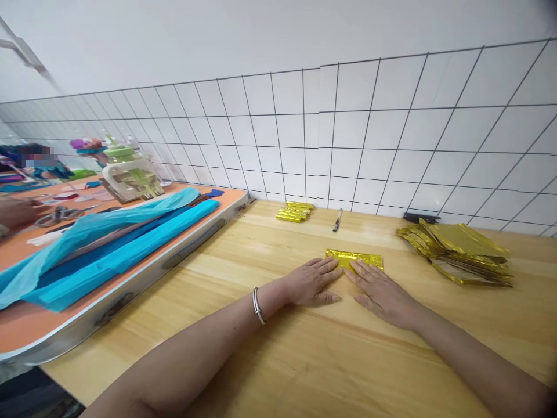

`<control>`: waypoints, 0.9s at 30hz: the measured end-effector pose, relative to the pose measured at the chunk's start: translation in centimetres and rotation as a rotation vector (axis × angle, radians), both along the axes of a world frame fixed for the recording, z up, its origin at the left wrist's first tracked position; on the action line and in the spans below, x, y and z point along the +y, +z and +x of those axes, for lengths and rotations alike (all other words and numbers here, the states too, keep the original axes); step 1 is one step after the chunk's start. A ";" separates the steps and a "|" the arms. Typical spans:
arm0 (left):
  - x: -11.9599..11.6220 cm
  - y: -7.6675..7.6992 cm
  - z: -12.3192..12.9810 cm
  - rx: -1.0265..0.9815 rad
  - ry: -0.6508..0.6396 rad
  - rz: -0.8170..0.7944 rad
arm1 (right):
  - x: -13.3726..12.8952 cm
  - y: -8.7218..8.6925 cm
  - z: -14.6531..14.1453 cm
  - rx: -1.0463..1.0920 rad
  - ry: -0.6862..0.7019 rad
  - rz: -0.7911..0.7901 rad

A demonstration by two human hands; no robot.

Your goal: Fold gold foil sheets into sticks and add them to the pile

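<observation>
A shiny gold foil sheet (354,256), folded or rolled along its far edge, lies on the wooden table in front of me. My left hand (314,280) rests flat with its fingertips on the near left part of the foil. On the near right part lies my right hand (379,290), fingers stretched out and slightly apart. The fingertips of both hands almost meet, and they hide part of the sheet's near side. Farther back, several narrow gold foil rolls (295,212) sit side by side near the wall.
A pen (337,220) lies behind the foil. To the right is a stack of gold foil sheets (470,252), with a black object (421,217) behind it. An orange-topped table (26,334) on the left bears blue crepe paper (130,255), scissors (58,216) and a bottle (126,168); another person's hand (17,212) is there.
</observation>
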State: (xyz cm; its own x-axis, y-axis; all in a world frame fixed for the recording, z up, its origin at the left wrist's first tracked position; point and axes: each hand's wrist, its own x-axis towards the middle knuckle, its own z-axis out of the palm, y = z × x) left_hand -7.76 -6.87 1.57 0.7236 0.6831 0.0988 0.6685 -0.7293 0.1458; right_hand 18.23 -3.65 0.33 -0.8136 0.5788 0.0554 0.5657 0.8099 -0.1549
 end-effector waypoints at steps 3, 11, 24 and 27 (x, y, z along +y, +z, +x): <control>0.0 0.1 0.0 0.005 -0.006 -0.005 | 0.0 0.0 0.1 0.012 0.004 -0.013; 0.1 0.1 -0.1 0.003 -0.007 0.011 | 0.3 0.4 0.4 0.010 -0.017 -0.062; -0.1 -0.2 -2.1 -0.031 0.018 -0.020 | 0.6 0.0 4.9 0.073 -0.109 -0.085; 0.0 -0.4 -2.3 -0.035 0.026 -0.036 | 0.6 0.2 5.6 0.077 -0.119 -0.088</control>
State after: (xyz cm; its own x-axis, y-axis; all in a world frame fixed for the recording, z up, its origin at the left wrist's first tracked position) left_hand -10.04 -6.85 1.19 0.7021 0.7052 0.0988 0.6811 -0.7056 0.1955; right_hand 23.78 -3.06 0.57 -0.7344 0.6760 0.0602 0.6403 0.7195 -0.2691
